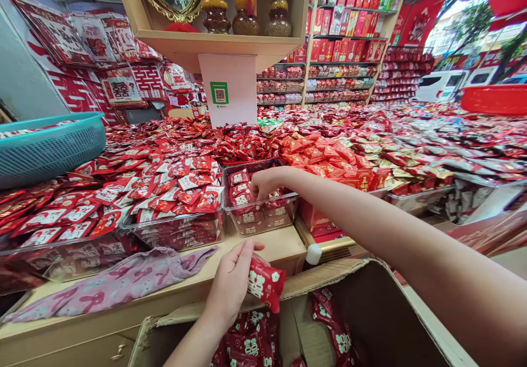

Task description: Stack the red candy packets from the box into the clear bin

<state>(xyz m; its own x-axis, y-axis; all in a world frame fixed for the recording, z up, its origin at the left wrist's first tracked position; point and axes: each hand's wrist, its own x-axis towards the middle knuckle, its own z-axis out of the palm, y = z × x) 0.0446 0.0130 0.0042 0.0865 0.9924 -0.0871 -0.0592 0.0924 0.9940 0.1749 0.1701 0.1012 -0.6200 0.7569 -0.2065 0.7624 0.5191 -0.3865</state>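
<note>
A long wooden counter (284,246) runs across the scene, its far part spread with wrapped packets in many reds. On the near side, below its edge, a cardboard box (391,306) gapes upward; dark red packets (251,339) with white lettering lie loose inside, one group at the left and a smaller one at the right, with some of the inner cardboard showing between them. A patterned cloth (119,284) lies along the counter's near edge at left. In the middle sits a clear plastic container (263,219), between a heaped container (177,230) of red and white packets on its left and bright red packets (321,156) to its right. Packets stand in a neat column (239,188) along its left side, and more show through its front wall. It looks partly filled, lower than its heaped neighbour, so the work seems partway along: some packets are arranged, while those in the box are yet to be handled. The right hand (265,183) reaches down into this container, fingers bent; whether they pinch anything there I cannot tell. The left hand (236,276) is over the box's far edge, its thumb and fingers pinching a single dark red packet (267,284), printed side up.
</note>
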